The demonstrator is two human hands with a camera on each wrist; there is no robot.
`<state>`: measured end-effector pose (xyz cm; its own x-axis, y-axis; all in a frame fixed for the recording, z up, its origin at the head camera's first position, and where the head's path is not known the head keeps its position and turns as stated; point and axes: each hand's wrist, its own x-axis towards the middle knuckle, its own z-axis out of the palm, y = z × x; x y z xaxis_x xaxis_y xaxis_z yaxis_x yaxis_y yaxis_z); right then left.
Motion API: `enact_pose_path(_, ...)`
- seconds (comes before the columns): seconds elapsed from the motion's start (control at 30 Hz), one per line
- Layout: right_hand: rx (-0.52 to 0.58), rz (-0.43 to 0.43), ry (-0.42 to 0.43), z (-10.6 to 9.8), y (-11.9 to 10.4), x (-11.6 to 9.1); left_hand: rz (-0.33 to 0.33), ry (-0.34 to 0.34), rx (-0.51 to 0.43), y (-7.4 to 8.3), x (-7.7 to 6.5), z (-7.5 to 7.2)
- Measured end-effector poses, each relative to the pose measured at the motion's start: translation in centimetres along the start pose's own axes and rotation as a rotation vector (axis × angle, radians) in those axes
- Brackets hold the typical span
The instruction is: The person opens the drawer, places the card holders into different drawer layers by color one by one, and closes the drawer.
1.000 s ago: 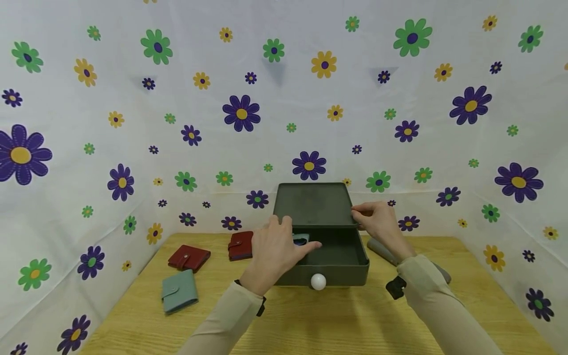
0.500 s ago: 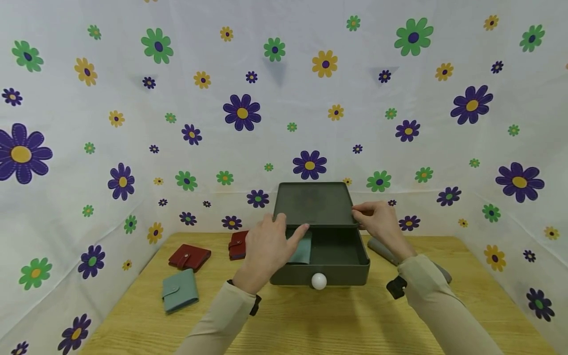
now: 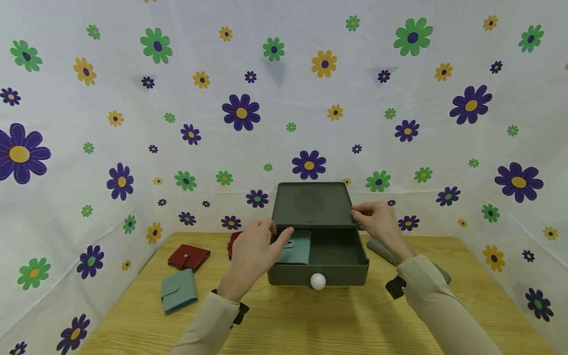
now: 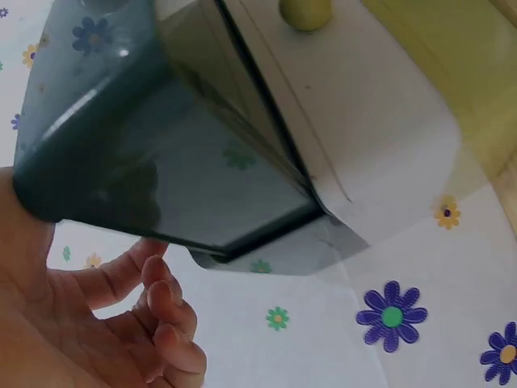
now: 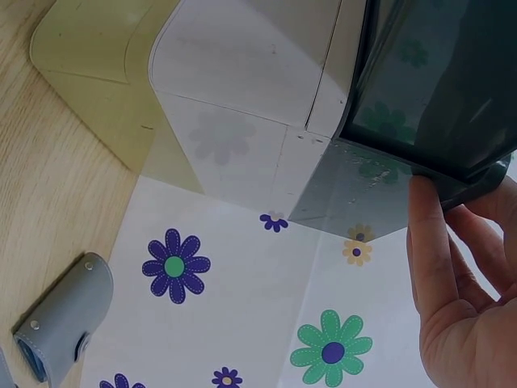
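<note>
A small drawer cabinet stands at the table's back, its dark grey top drawer pulled out by a white knob. A pale blue-green wallet with a snap strap lies in the drawer's left side. My left hand is at the cabinet's front left corner, thumb raised over the drawer, fingers loosely bent and holding nothing. In the left wrist view its thumb is partly hidden by the dark drawer. My right hand pinches the cabinet top's front right corner between thumb and fingers.
On the left of the table lie a red wallet and a blue-green wallet. Another red wallet is mostly behind my left hand. A grey snap case lies at the right, partly under my right arm. A flowered cloth surrounds the table.
My left hand has drawn back leftward out of the drawer, and the blue-green wallet now shows lying in it. My right hand has stayed at the corner.
</note>
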<state>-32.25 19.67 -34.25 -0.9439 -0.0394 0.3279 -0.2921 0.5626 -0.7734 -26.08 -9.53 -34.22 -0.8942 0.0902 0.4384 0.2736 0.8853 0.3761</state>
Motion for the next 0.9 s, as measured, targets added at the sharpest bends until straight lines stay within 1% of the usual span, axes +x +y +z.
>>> enact_pose_path(0.13, 0.000, 0.002, 0.000, 0.0, -0.1, 0.1, 0.003, 0.026, -0.041, -1.0, -0.2, -0.1)
enact_pose_path(0.23, -0.007, 0.012, 0.001, 0.0, -0.1, 0.1, 0.003, 0.031, -0.058, -1.6, -0.3, -0.2)
enact_pose_path(0.33, -0.010, 0.022, 0.001, 0.0, -0.1, 0.1, -0.003, 0.024, -0.058, -2.2, -0.4, -0.3)
enact_pose_path(0.5, 0.002, 0.032, -0.003, 0.0, -0.1, 0.1, -0.005, 0.038, -0.067, -3.1, -0.5, -0.5)
enact_pose_path(0.7, 0.002, 0.033, -0.001, 0.0, -0.1, 0.0, -0.003, 0.049, -0.065, -4.3, -0.8, -0.6)
enact_pose_path(0.9, -0.005, 0.030, 0.003, 0.1, -0.1, 0.1, -0.029, 0.031, -0.025, -5.5, -1.1, -0.7)
